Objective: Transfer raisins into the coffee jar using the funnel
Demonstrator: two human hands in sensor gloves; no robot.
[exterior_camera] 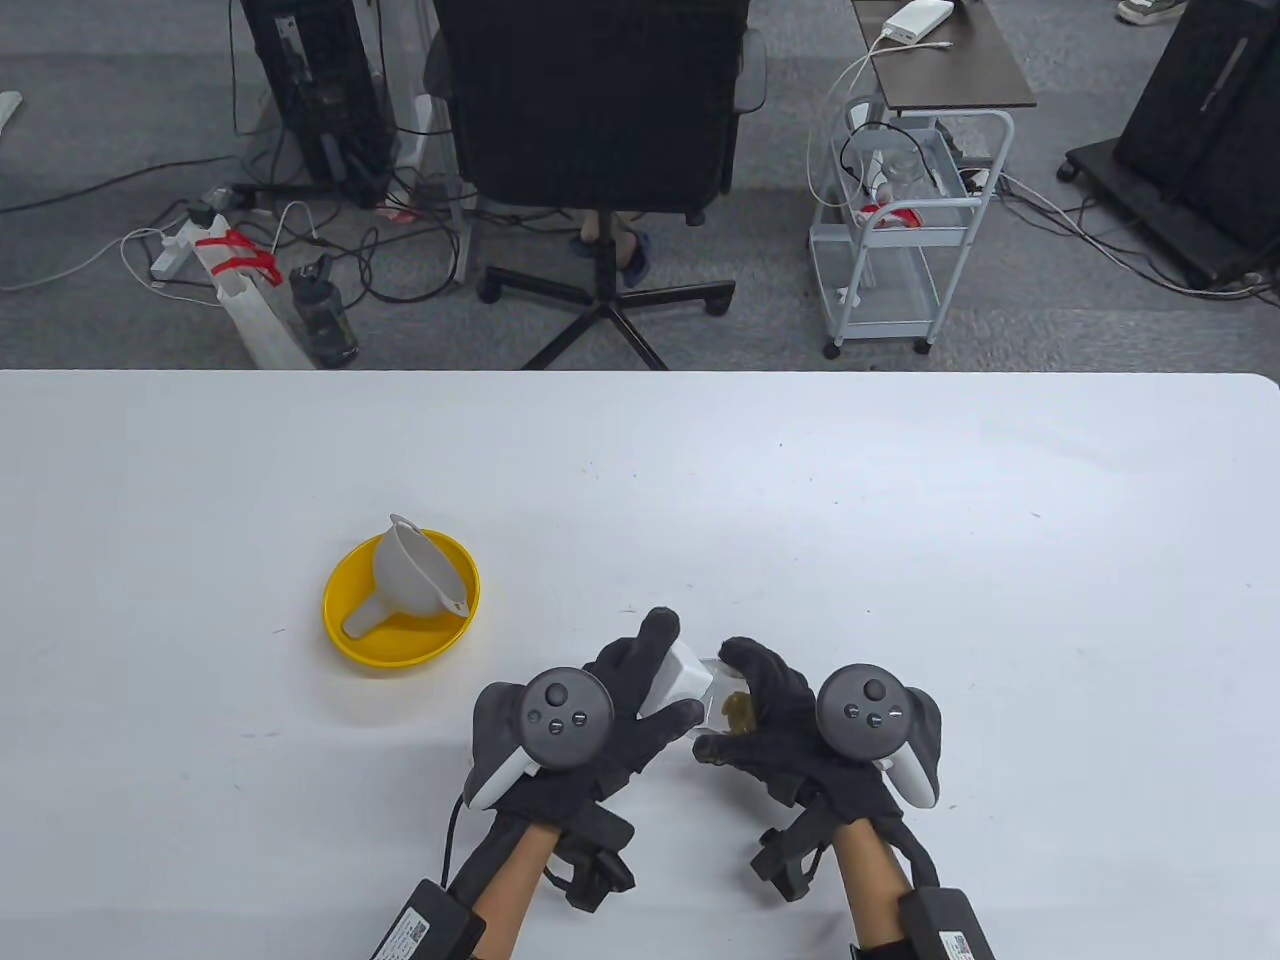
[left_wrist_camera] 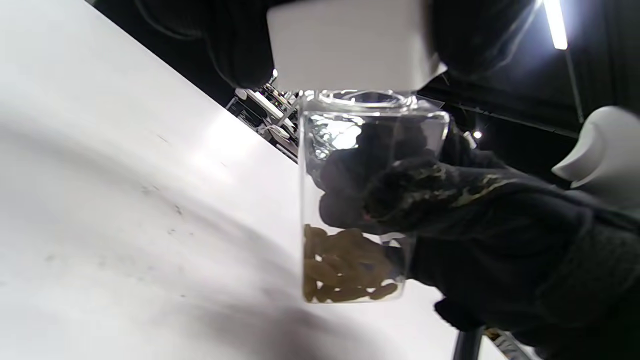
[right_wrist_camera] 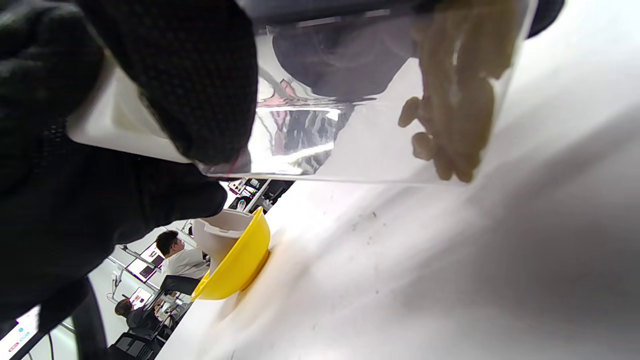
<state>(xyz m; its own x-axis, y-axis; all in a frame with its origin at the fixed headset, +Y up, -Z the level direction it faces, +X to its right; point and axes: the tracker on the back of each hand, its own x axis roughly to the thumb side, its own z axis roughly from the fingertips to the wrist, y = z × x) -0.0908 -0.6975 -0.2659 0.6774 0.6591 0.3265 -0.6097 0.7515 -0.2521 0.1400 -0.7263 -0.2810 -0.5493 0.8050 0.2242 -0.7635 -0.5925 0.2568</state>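
Observation:
A clear square jar (exterior_camera: 722, 712) with a white lid (exterior_camera: 678, 680) is held above the table near its front edge. Golden raisins (left_wrist_camera: 345, 272) lie at its bottom. My right hand (exterior_camera: 775, 715) grips the jar body (left_wrist_camera: 350, 200). My left hand (exterior_camera: 640, 690) grips the white lid (left_wrist_camera: 350, 42). In the right wrist view the jar (right_wrist_camera: 350, 120) lies tilted, raisins (right_wrist_camera: 455, 100) to the right. A grey funnel (exterior_camera: 420, 575) lies on its side in a yellow bowl (exterior_camera: 350, 640), to the left of my hands.
The yellow bowl (right_wrist_camera: 240, 265) with the funnel (right_wrist_camera: 220, 232) also shows in the right wrist view. The white table (exterior_camera: 900, 520) spreads on all sides. An office chair (exterior_camera: 600, 150) and a wire cart (exterior_camera: 900, 240) stand beyond the far edge.

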